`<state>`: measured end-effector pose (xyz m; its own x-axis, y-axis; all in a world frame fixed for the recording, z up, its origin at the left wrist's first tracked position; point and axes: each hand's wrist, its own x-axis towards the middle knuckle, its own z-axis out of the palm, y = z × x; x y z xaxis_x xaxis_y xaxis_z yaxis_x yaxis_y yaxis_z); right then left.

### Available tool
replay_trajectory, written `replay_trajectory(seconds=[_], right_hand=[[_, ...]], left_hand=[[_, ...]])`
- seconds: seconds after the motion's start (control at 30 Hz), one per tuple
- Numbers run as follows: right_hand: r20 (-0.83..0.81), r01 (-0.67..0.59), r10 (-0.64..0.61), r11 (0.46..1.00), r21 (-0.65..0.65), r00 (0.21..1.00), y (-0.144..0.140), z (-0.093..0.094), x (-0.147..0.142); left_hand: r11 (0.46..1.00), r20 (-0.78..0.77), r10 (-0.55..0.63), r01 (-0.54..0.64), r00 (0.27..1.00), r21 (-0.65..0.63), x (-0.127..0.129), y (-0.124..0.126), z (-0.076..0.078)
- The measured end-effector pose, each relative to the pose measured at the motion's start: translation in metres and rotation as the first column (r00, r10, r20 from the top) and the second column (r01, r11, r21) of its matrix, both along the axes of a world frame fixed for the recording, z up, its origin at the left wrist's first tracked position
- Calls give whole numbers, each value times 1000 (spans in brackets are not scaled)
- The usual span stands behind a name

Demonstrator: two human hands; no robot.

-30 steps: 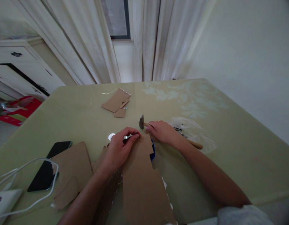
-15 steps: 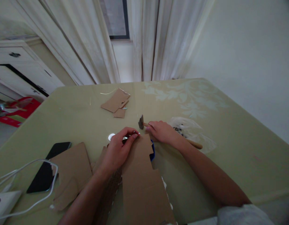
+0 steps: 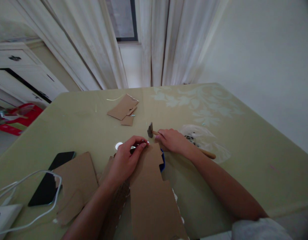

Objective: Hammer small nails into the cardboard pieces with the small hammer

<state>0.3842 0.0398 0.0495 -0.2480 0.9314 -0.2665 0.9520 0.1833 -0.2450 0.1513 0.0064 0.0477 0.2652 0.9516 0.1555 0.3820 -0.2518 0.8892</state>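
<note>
My right hand is closed around a hammer; its metal head points left and its wooden handle comes out behind my wrist. The hammer head is just beyond the far end of a long cardboard piece, which has notches cut in its right edge. At that far end, the thumb and fingertips of my left hand are pinched together. Something tiny may be between them, too small to name. A blue object is partly hidden under the cardboard's right side. Beside my left hand lies a round white thing.
Cardboard scraps lie farther back on the table. On the left are a phone, a cardboard flap, a white cable and a white box. A clear plastic bag with small dark pieces is at right.
</note>
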Motion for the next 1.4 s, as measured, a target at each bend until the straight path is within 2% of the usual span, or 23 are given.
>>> replay_trajectory(seconds=[0.3,0.5,0.6,0.73,0.8,0.93,1.07,1.27,1.4], right_hand=[[5,-17,17,1000,8,1000,0,-1,0],[14,-28,27,999,47,1000,0,3,3],[-3,-25,26,996,87,1000,-4,20,6],[-147,45,-13,975,220,989,-22,59,12],[-177,69,-28,971,230,984,-35,78,14],[-154,-17,58,968,252,986,-58,98,14],[-171,-54,101,963,262,980,-67,99,8],[-68,-78,97,968,240,993,-68,98,2],[-110,-59,91,961,271,990,-69,98,3]], left_hand=[[999,-51,-1,3,999,33,-1,-1,-2],[982,-128,-25,48,991,180,0,-1,-1],[976,-141,-31,61,990,208,0,-1,-2],[973,-153,-31,65,988,223,0,-1,-4],[972,-157,-30,66,987,227,0,-1,-4],[968,-168,-18,59,986,244,0,-2,-4],[963,-186,-6,55,982,263,0,-2,-3],[961,-194,-7,61,981,271,1,-2,-2],[964,-184,-18,66,983,257,0,-4,-2]])
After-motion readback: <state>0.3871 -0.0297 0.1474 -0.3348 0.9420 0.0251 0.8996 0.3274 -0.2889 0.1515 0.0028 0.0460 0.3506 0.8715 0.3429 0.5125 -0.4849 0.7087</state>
